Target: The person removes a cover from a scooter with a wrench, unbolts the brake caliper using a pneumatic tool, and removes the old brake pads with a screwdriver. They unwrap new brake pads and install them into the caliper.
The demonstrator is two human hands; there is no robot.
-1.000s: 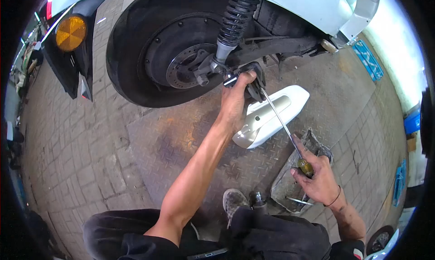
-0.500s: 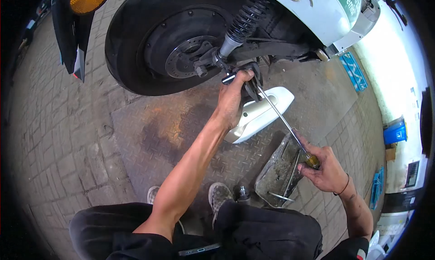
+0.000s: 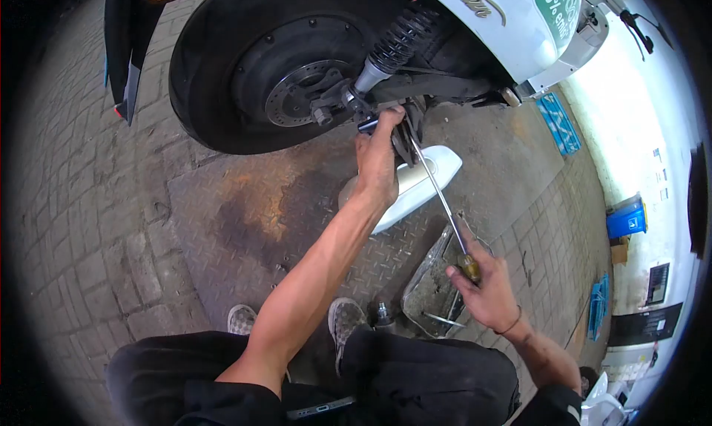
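My left hand (image 3: 377, 157) grips a black brake caliper (image 3: 404, 133) just below the lower end of the coil shock absorber (image 3: 389, 44), beside the scooter's rear wheel (image 3: 259, 70) and its brake disc (image 3: 300, 92). A long screwdriver (image 3: 437, 196) with a yellow handle is held in my right hand (image 3: 482, 289). Its shaft runs up and left, and its tip reaches into the caliper next to my left fingers.
A white body panel (image 3: 423, 181) lies on the metal checker plate (image 3: 245, 218) under my left arm. A grey metal tray (image 3: 434, 285) with tools sits by my right hand. My shoes (image 3: 345, 318) and dark trousers fill the bottom. Brick paving surrounds the plate.
The view has swung, so the wheel sits higher and further left. My right hand has drawn in toward my left hand with the screwdriver. My left hand keeps its grip on the caliper.
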